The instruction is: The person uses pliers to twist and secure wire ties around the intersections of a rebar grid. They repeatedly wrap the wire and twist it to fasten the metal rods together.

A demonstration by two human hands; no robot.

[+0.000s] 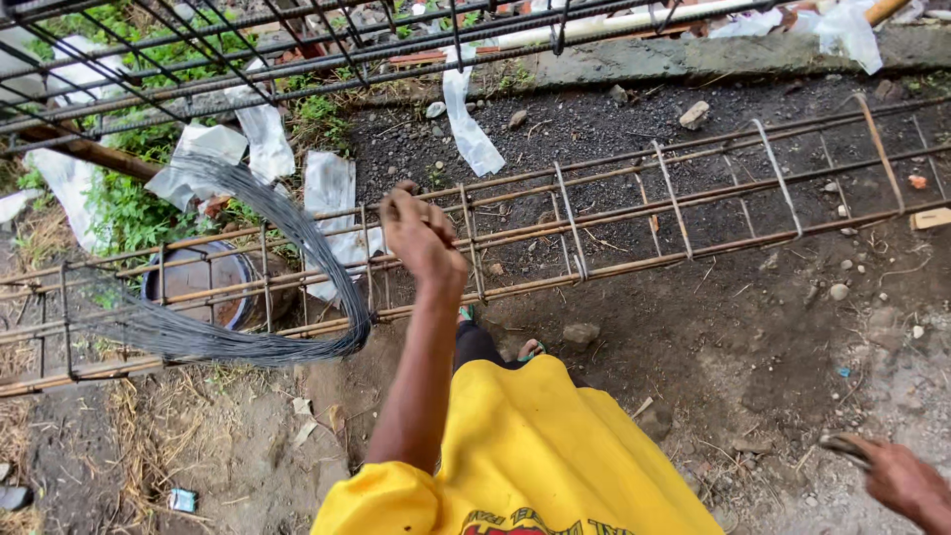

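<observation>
Reaching out at twelve o'clock, left hand [421,235] clenching at the top bar of a long rusted rebar cage [634,213], fingers curled tight as if pinching a strand of tie wire, though the strand itself too thin to confirm. Lying on its side across the dirt from nine to three o'clock, the cage staying low and within arm's reach, probably for working the stirrup joints from above. Hanging looped over the cage at ten o'clock, just beside that hand, a thick coil of dark binding wire [248,297], seemingly kept there for drawing off lengths. Swinging in at four o'clock, well apart from the cage, right hand [897,481] gripping a slim dark tool [842,446], its kind too blurred to tell. Sitting behind the cage bars at nine o'clock, a blue-rimmed bucket [193,282]; crowding the ground at eleven o'clock, torn white plastic sheeting [258,139] among weeds. Overhanging at twelve o'clock, a second grid of dark steel bars [198,59], narrowing the space above. Filling the foreground at six o'clock, a yellow shirt [525,456], hiding part of the ground below the cage.
</observation>
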